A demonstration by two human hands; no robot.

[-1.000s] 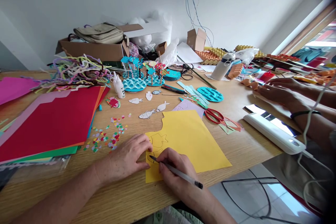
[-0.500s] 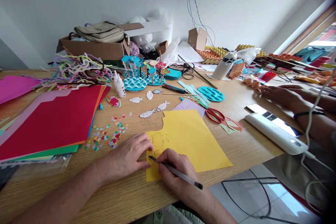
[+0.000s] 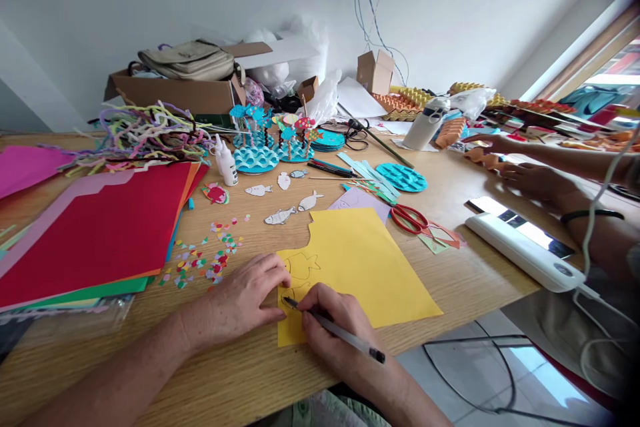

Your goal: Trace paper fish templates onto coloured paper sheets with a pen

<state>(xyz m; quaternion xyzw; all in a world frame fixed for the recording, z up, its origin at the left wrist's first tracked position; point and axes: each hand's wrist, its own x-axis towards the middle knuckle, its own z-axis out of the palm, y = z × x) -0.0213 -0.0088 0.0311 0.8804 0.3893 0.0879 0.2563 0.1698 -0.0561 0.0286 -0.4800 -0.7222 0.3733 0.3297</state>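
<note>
A yellow sheet (image 3: 370, 260) lies at the table's front edge, with a fish outline near its left side and a second, partly hidden outline below it. My right hand (image 3: 337, 327) grips a clear pen with a black cap (image 3: 345, 336), its tip on the lower outline. Resting at the sheet's left edge, my left hand (image 3: 250, 297) has thumb and fingers apart and holds nothing. Beyond the sheet lie several white paper fish (image 3: 280, 216). Red scissors (image 3: 409, 219) sit right of a lilac sheet (image 3: 367, 202) that the yellow one partly covers.
Coloured sheets (image 3: 100, 233) and scattered confetti (image 3: 217, 260) lie left. Behind stand a glue bottle (image 3: 228, 165), blue wave decorations (image 3: 256, 159) and pipe cleaners (image 3: 150, 133). At right are a white device (image 3: 525, 252), cables, and another person's hands (image 3: 533, 180).
The other person's hands have moved apart, one reaching farther back. My hands, the pen and the yellow sheet stay almost the same.
</note>
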